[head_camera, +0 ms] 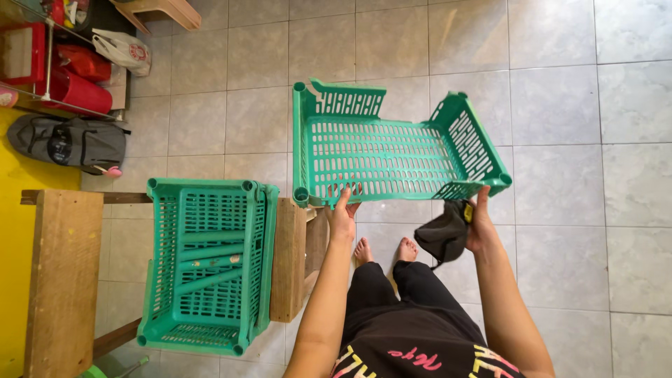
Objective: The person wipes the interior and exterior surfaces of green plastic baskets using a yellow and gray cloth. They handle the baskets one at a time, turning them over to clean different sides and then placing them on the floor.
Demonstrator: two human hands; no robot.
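green slotted crate hangs in the air in front of the person, above the grey tiled floor, its open top turned toward the camera. left hand grips the near rim by one corner, fingers curled over the edge. right hand clasps the near rim at the other corner and also pins a dark cloth against its palm, so the cloth droops just below the crate. both hands are well apart, each clamped on the crate's rim. bare feet show on the tiles under the crate. to the left, a second green crate lies on a wooden desk. further off, a grey bag rests on the floor beside red bins.
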